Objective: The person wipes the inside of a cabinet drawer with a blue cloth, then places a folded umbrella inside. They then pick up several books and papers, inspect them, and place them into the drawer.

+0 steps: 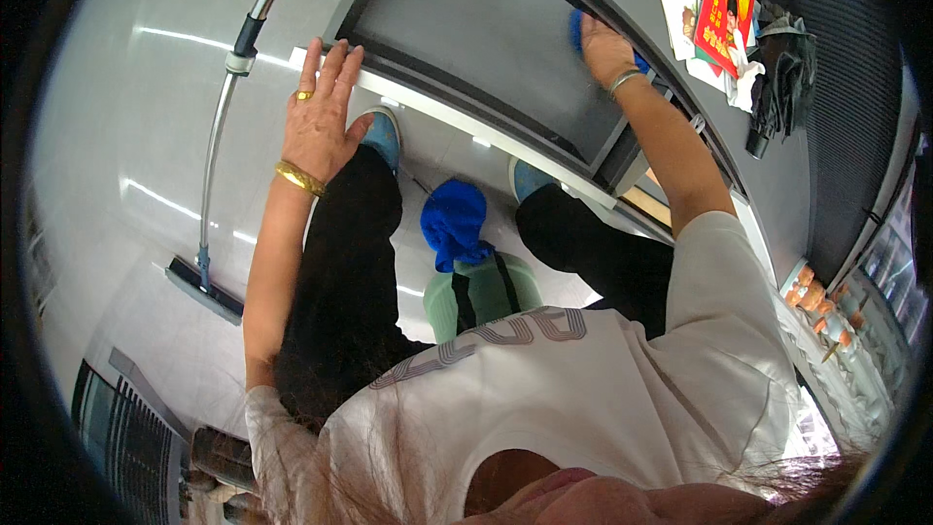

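An open drawer (466, 36) with a dark grey interior and a white front panel (466, 120) is pulled out before me. My left hand (321, 113) rests with its fingers spread over the corner of the front panel and holds nothing. Inside the drawer, at its far right side, my right hand (606, 51) presses on a blue cloth (576, 30). Most of that cloth is hidden beneath the fingers. A second blue cloth (452, 219) hangs bunched between my knees, at the edge of a green object with black straps (481, 292).
A metal-poled floor squeegee or mop (204, 292) stands on the glossy tiles at left. Above the drawer, the grey tabletop (776, 182) carries papers, a red printed booklet (725, 7) and a folded black umbrella (783, 80). Small figurines (816, 299) sit at right.
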### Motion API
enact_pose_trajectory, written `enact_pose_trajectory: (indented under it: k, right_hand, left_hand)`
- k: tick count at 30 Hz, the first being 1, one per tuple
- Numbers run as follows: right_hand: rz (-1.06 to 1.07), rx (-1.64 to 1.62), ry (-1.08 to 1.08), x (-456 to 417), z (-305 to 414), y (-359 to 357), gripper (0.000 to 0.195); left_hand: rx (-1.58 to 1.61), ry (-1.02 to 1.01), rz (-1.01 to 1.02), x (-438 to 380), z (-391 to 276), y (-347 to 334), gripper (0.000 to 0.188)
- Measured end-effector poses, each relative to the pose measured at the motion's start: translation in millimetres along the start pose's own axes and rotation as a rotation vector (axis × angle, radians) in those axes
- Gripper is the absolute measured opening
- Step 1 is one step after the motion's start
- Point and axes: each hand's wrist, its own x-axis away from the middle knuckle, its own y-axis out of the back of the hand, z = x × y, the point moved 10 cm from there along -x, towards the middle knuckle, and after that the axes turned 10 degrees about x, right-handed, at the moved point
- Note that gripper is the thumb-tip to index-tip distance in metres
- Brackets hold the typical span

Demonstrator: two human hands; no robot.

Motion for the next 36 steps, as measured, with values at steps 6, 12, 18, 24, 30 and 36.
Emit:
enact_pose_trajectory:
  k: [6,12,18,24,30,36]
  right_hand:
    - [0.43,-0.095,0.004,17,-1,-34,0.028]
    - [0.37,0.15,0.391,62,51,-15,0.017]
    - [0.48,-0.032,0.531,96,90,-23,0.018]
    - [0.542,-0.207,0.607,105,120,-33,0.02]
    - [0.73,-0.429,0.483,97,117,-43,0.024]
    - [0.621,-0.425,0.687,95,131,-79,0.025]
  left_hand:
    - [-0.009,-0.001,-0.002,1,0,1,0.082]
    - [0.013,-0.007,-0.01,2,0,1,0.082]
    - [-0.012,0.021,0.043,2,3,-3,0.084]
    - [0.0,0.024,0.044,2,1,-3,0.084]
    - [0.021,0.013,0.03,2,-1,-2,0.083]
    - [0.047,0.017,0.028,0,-2,-1,0.082]
